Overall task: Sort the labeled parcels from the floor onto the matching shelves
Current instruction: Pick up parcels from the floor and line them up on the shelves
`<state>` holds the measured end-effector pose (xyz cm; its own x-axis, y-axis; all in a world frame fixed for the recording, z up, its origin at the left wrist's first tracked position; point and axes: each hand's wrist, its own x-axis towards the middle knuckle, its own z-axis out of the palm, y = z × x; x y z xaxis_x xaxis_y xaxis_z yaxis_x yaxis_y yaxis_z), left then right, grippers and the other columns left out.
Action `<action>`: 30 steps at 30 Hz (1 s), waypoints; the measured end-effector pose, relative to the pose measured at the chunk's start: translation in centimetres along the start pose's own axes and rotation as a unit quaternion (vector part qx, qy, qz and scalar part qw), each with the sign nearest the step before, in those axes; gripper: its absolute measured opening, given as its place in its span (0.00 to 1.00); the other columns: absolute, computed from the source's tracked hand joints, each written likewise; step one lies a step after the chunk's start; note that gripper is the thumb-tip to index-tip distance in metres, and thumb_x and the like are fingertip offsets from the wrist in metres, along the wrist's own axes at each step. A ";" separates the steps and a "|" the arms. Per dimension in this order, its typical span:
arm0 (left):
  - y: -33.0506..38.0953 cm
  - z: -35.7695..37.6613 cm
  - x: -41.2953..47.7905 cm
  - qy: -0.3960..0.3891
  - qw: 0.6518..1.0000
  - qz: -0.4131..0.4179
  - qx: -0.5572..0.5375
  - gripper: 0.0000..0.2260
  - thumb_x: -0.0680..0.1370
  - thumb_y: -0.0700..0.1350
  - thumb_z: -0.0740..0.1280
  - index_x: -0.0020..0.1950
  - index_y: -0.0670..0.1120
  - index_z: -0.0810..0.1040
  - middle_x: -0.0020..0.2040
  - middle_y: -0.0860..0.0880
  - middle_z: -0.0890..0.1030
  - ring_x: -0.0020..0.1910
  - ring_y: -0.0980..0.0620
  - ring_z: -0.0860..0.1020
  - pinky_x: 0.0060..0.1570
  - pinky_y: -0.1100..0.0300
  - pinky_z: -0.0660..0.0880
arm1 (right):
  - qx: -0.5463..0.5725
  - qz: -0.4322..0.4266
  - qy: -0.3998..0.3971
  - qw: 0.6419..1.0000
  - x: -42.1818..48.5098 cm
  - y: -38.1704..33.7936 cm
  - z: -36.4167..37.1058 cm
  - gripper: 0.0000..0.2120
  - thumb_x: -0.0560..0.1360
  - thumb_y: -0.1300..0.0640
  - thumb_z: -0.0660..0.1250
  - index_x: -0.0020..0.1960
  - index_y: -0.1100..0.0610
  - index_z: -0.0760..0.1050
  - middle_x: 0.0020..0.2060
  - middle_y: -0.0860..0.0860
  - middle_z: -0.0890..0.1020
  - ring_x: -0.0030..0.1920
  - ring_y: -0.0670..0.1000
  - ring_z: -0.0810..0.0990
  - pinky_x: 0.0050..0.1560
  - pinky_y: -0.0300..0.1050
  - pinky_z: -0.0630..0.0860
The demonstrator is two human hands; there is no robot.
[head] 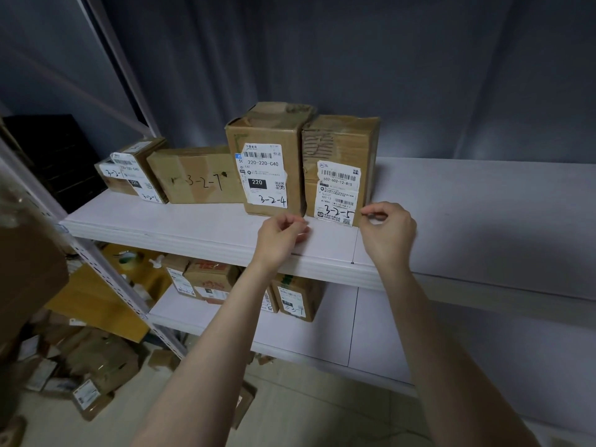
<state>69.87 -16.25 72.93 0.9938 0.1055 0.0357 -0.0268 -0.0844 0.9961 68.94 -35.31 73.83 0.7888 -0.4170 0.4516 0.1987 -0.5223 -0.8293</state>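
Note:
Four cardboard parcels stand on the upper white shelf. The one marked 3-2-5 is rightmost, beside a taller parcel marked 3-2-4. Left of them are parcel 3-2-7 and parcel 3-2-6. My left hand hovers just in front of the gap between 3-2-4 and 3-2-5, fingers loosely curled, holding nothing. My right hand is at the lower right corner of 3-2-5, fingers loosely curled, fingertips at the box edge, gripping nothing.
The lower shelf holds several labeled parcels. Loose parcels lie heaped on the floor at lower left. A brown box looms at the left edge. The upper shelf's right part is bare, with a grey curtain behind.

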 end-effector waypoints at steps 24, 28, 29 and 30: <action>0.2 -0.1 -0.1 -0.016 1.000 -0.005 -0.001 0.03 0.73 0.43 0.68 0.43 0.47 0.82 0.49 0.44 0.85 0.52 0.45 0.84 0.61 0.45 0.77 | -0.027 -0.013 -0.020 0.999 0.0 0.0 0.4 0.05 0.69 0.60 0.73 0.44 0.54 0.83 0.45 0.50 0.83 0.41 0.51 0.80 0.47 0.47 0.79; 0.1 0.0 0.0 -0.013 1.000 -0.004 -0.002 0.05 0.75 0.40 0.67 0.42 0.47 0.82 0.50 0.43 0.85 0.52 0.44 0.84 0.61 0.45 0.77 | -0.034 -0.008 -0.024 0.999 0.0 -0.1 0.4 0.04 0.68 0.60 0.73 0.42 0.53 0.82 0.44 0.50 0.82 0.39 0.50 0.79 0.44 0.44 0.77; 0.2 0.0 -0.1 -0.012 1.000 -0.004 -0.003 0.04 0.75 0.40 0.67 0.42 0.46 0.82 0.50 0.42 0.85 0.52 0.44 0.84 0.61 0.45 0.77 | -0.038 -0.005 -0.024 0.999 0.0 -0.2 0.3 0.04 0.68 0.60 0.73 0.41 0.52 0.81 0.43 0.51 0.82 0.39 0.49 0.79 0.44 0.42 0.75; 0.2 0.0 -0.1 -0.011 1.000 -0.004 -0.003 0.03 0.74 0.41 0.68 0.42 0.46 0.82 0.50 0.42 0.85 0.51 0.44 0.84 0.60 0.46 0.78 | -0.045 -0.002 -0.023 0.999 0.0 -0.3 0.3 0.05 0.68 0.60 0.73 0.41 0.52 0.80 0.42 0.50 0.81 0.38 0.49 0.78 0.43 0.41 0.74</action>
<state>69.76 -16.31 73.09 0.9961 0.0843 0.0268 -0.0202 -0.0774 0.9968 69.02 -34.97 73.96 0.8149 -0.3805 0.4372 0.1507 -0.5894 -0.7937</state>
